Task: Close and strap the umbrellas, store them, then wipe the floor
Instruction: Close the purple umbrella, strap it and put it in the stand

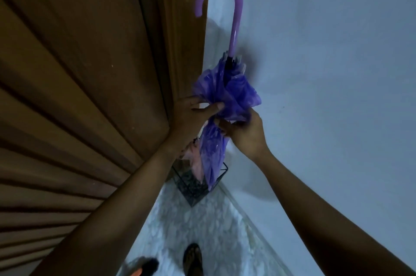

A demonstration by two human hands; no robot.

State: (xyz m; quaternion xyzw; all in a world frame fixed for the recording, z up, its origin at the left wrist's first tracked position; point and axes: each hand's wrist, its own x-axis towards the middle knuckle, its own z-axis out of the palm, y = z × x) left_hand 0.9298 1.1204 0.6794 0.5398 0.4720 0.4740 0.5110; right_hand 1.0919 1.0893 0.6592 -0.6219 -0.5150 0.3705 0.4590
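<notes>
Step in hand: strapping the purple umbrella (225,86), judged from the gathered canopy and the position of both hands.

The left hand (191,116) wraps its fingers and thumb round the bunched canopy at mid-length. The right hand (245,134) sits just below and beside that grip, fingers curled in and pinching the fabric. Whether it has the strap itself cannot be told; the fingers hide it.

Above the grip, the canopy flares loose and crumpled, rib ends showing at the collar, and the hooked handle (236,5) points up. Below the grip, the canopy narrows and the tip end hangs over, or just inside, the wire stand (193,190) – the contact is not visible. A pink umbrella (193,154) stands in it already.

Next move, as a judgement: wind the strap round the folds and fasten it – the loose upper fabric needs tucking in first, while the left hand keeps the bundle tight. The floor (213,230) is not yet wiped.

The canopy is glossy, translucent plastic film, so it will probably slip.
</notes>
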